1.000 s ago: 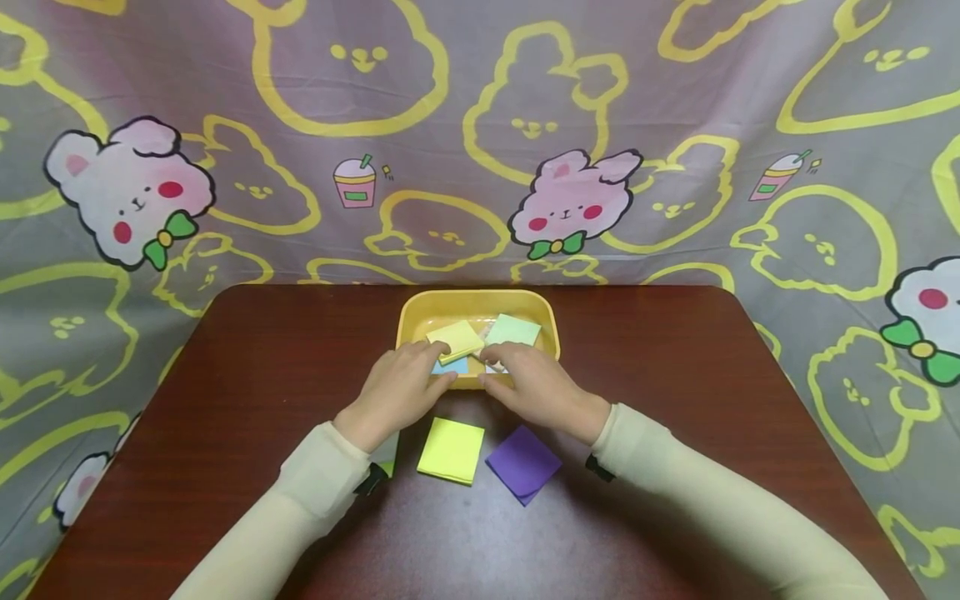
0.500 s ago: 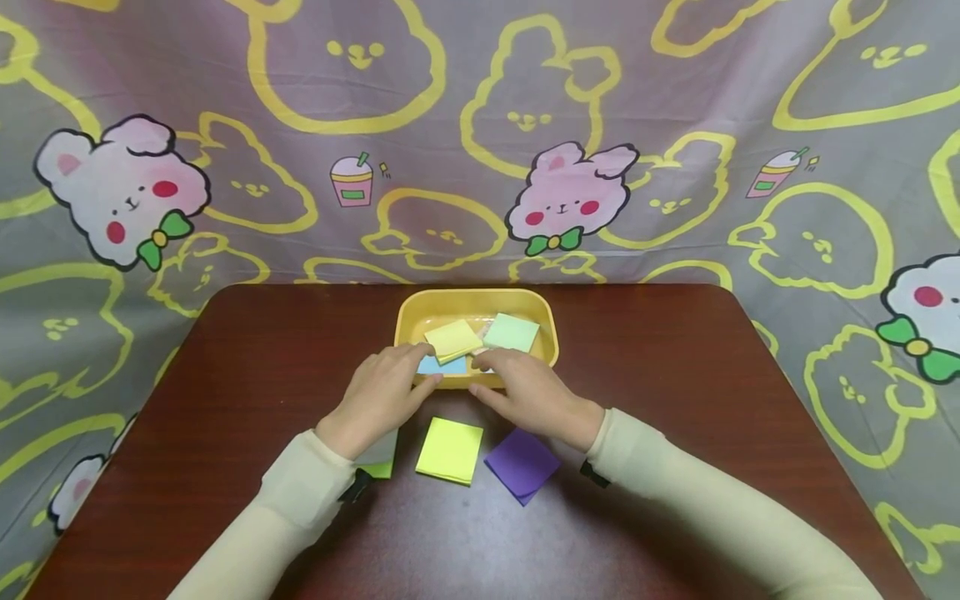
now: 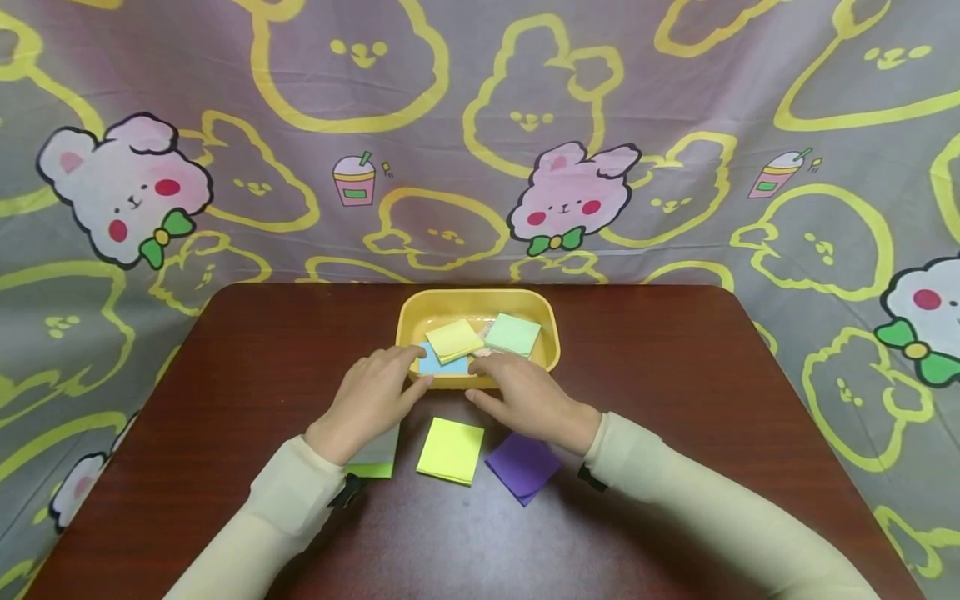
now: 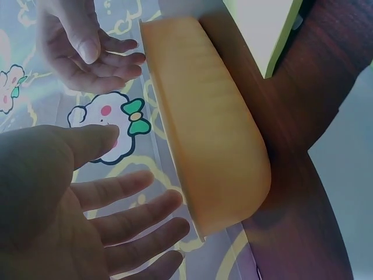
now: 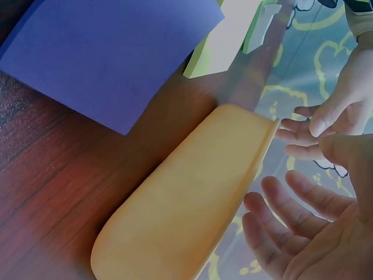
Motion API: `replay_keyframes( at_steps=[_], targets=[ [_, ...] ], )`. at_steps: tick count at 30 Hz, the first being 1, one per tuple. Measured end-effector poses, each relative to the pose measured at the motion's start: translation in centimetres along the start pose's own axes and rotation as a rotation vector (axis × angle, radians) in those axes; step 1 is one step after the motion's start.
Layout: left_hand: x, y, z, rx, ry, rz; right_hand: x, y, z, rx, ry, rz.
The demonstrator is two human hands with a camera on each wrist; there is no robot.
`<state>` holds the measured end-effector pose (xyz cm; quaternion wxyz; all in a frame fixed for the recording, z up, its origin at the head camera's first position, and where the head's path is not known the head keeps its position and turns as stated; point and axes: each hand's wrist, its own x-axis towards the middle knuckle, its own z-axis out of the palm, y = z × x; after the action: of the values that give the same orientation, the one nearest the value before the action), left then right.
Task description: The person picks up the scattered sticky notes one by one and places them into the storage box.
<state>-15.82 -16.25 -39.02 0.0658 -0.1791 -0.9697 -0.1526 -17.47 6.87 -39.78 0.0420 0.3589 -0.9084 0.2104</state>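
Note:
A yellow plastic tray point(image 3: 480, 295) holds several sticky note pads, among them a pale yellow pad point(image 3: 454, 340), a mint green pad point(image 3: 513, 333) and a blue pad point(image 3: 441, 361). At its front left corner hovers my left hand point(image 3: 366, 402), fingers loosely spread and nothing in them. My right hand point(image 3: 536, 402) is over the front right part of the tray, fingers gently bent, also holding nothing. Both wrist views show the tray's outer wall point(image 4: 213, 122) beside the relaxed fingers; whether any fingertip touches the rim I cannot tell.
On the brown table point(image 3: 285, 333) in front of the tray lie a bright yellow pad point(image 3: 452, 451) and a purple pad point(image 3: 522, 468). A grey-topped pad with a green edge point(image 3: 375, 465) is partly hidden under my left wrist. A patterned cloth point(image 3: 450, 167) hangs behind the table.
My left hand has drawn back to the left and slightly toward me, baring more of the blue pad. My right hand has shifted slightly left. The tray and pads stay put.

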Motion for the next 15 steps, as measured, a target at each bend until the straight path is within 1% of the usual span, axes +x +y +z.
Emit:
replay_keyframes(
  at_steps=[7,15],
  targets=[
    [-0.27,-0.07,0.14,-0.001,-0.008,-0.004,-0.29,-0.19,0.07,0.012,-0.005,0.001],
    [-0.64,-0.11,0.15,0.005,0.003,-0.01,-0.56,-0.5,0.54,0.041,-0.044,-0.015]
  ],
)
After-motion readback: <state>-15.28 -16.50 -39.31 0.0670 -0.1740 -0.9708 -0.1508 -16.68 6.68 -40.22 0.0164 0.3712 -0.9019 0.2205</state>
